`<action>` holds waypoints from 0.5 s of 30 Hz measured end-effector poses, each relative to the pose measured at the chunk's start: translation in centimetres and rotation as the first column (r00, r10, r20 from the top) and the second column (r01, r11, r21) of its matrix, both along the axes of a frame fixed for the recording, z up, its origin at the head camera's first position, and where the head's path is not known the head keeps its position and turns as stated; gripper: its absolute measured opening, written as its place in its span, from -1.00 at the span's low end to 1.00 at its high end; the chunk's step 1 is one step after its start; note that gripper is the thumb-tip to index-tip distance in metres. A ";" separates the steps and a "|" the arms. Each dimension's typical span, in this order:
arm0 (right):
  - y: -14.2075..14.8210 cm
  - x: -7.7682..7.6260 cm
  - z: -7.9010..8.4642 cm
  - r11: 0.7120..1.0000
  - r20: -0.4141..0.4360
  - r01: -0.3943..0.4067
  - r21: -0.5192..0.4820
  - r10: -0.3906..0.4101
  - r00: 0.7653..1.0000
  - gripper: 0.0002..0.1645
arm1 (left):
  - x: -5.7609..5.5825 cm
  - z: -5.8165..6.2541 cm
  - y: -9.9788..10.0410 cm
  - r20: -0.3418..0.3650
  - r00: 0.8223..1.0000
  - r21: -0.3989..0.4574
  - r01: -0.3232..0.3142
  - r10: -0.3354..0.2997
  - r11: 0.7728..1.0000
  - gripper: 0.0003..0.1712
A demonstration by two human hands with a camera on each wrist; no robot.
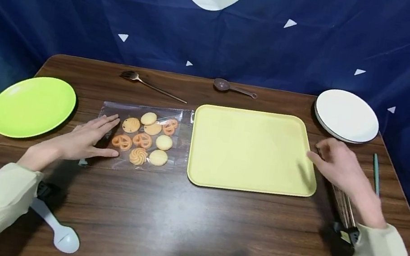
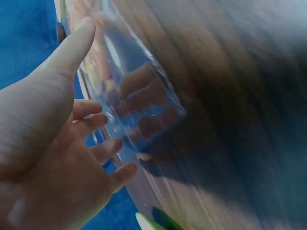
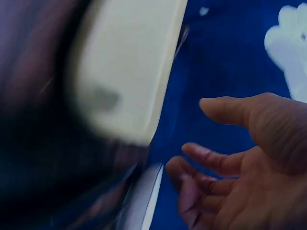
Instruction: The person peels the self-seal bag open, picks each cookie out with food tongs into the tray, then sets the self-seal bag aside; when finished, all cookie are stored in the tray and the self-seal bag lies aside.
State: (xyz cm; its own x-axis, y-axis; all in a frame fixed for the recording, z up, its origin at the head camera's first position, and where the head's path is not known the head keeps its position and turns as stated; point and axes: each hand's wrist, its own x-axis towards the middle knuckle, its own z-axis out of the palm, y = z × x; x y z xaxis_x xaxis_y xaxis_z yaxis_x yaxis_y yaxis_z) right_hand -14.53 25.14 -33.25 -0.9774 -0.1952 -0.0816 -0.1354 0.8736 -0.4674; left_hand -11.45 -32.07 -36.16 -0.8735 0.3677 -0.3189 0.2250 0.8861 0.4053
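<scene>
Left hand [image 1: 90,137], fingers spread, over cookie bag [image 1: 180,148] mid-left; right hand [image 1: 340,165], fingers loosely bent, empty, by yellow tray [image 1: 250,152]; likely pre-grasp, next needs pinching.

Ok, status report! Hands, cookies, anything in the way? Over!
Left fingers: spread over cookie bag, touch unclear. Right fingers: empty, beside yellow tray. Bag: flat, cookies inside. Obstruction: left fingers over bag's left end.

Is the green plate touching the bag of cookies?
Apart. The head view shows it: a strip of brown tabletop separates the right rim of the green plate from the left edge of the bag of cookies.
</scene>
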 end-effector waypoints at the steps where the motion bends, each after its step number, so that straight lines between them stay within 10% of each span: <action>1: 1.1 0.4 -0.3 0.999 0.039 0.035 0.036 -0.037 0.999 -0.33 | 0.0 0.0 -0.1 -0.002 1.000 -0.004 0.001 -0.001 1.000 0.08; 8: 5.6 2.8 -1.6 0.956 0.240 0.130 0.262 -0.195 0.951 0.11 | -0.2 -0.2 -0.3 -0.024 1.000 -0.028 0.004 -0.004 1.000 0.05; 15: 6.1 3.9 -2.0 0.951 0.368 0.065 0.302 -0.179 0.912 -0.06 | -0.2 -0.2 -0.2 -0.068 0.997 -0.041 0.018 -0.021 0.999 -0.04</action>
State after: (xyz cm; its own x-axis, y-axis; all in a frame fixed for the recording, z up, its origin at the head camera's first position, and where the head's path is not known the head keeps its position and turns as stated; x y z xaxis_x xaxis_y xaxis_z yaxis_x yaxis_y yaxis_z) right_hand -10.61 31.25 -35.28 -0.8714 0.0096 -0.4905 0.1219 0.9727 -0.1976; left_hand -11.65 -32.24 -36.39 -0.8865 0.3729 -0.2738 0.2683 0.8966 0.3522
